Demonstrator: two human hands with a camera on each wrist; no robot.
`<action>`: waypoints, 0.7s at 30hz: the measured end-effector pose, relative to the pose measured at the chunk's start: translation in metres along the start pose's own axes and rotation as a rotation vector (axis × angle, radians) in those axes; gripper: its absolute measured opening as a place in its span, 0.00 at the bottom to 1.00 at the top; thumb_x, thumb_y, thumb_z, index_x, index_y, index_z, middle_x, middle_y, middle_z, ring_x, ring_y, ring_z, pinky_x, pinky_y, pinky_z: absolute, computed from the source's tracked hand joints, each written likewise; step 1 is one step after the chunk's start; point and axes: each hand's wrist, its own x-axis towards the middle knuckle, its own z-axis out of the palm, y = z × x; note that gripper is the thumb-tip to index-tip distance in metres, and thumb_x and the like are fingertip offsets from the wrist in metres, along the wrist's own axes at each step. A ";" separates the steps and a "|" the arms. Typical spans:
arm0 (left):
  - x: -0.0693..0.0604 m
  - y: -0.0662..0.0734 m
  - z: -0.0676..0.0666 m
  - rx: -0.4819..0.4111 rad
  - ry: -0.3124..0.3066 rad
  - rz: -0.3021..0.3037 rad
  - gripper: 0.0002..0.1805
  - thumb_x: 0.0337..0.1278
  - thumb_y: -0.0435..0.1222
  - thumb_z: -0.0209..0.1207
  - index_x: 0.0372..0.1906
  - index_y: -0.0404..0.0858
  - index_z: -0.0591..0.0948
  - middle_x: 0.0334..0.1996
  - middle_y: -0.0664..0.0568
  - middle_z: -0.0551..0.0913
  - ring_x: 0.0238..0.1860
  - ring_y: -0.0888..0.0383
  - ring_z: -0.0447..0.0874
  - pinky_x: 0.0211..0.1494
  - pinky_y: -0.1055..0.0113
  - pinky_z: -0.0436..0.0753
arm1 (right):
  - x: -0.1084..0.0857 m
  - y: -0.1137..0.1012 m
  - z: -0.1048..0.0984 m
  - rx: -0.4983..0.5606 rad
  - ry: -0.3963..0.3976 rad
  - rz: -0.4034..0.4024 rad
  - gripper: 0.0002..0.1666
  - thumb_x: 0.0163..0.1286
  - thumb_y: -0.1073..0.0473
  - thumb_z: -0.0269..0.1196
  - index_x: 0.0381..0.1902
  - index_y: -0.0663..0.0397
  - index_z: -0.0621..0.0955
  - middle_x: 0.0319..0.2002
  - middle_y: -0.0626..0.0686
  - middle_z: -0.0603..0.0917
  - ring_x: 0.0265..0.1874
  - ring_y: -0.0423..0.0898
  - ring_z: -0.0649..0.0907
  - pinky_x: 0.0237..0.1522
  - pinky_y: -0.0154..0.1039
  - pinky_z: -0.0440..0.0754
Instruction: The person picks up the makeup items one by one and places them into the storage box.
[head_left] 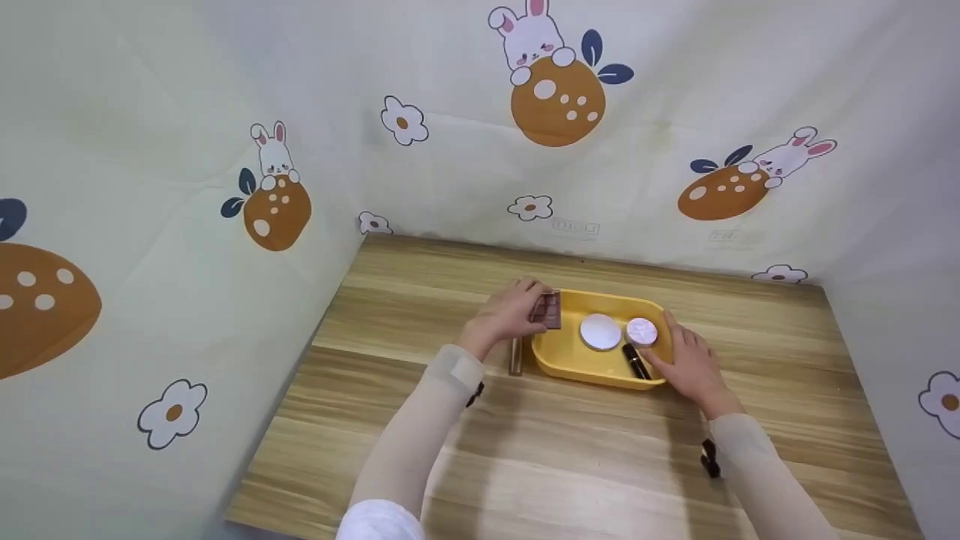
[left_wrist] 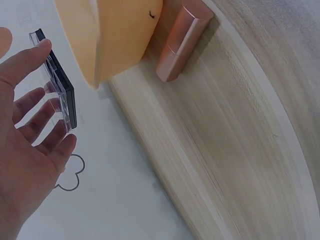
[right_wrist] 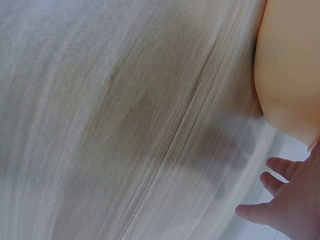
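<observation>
My left hand (head_left: 510, 311) grips a thin eyeshadow palette (head_left: 550, 312) over the left end of a yellow tub (head_left: 574, 358). In the left wrist view the palette (left_wrist: 64, 87) shows a black side and a clear side, held between thumb and fingers. My right hand (head_left: 694, 365) holds the tub's right end, thumb over the rim and fingers outside. In the right wrist view several of its fingers (right_wrist: 272, 186) spread beside the tub wall. Inside the tub lie a white round compact (head_left: 600, 332), a smaller embossed round case (head_left: 641, 331) and a black lipstick-like tube (head_left: 636, 361).
A rose-gold tube (left_wrist: 182, 42) lies on the wooden table (head_left: 360, 390), just left of the tub. Printed cloth (head_left: 450, 172) with rabbits and flowers walls the table at the back and sides.
</observation>
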 end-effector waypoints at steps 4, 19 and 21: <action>0.005 0.004 0.001 0.014 -0.010 0.000 0.37 0.54 0.48 0.69 0.69 0.46 0.70 0.65 0.50 0.73 0.66 0.52 0.71 0.71 0.58 0.73 | 0.000 0.000 0.000 0.003 -0.001 0.005 0.56 0.71 0.32 0.54 0.80 0.54 0.44 0.72 0.74 0.59 0.70 0.77 0.57 0.68 0.76 0.53; 0.015 0.021 0.011 0.053 -0.024 0.028 0.36 0.56 0.50 0.68 0.67 0.44 0.71 0.65 0.50 0.72 0.65 0.51 0.70 0.70 0.58 0.75 | 0.001 0.000 0.002 0.013 -0.005 0.010 0.57 0.70 0.30 0.54 0.81 0.52 0.42 0.73 0.74 0.59 0.70 0.77 0.58 0.67 0.77 0.53; 0.017 0.024 0.014 0.069 -0.020 0.031 0.35 0.56 0.50 0.68 0.66 0.44 0.71 0.64 0.50 0.73 0.65 0.51 0.71 0.69 0.59 0.75 | 0.001 0.000 0.002 0.012 -0.003 0.009 0.57 0.70 0.30 0.53 0.81 0.51 0.42 0.73 0.74 0.58 0.70 0.77 0.57 0.68 0.77 0.53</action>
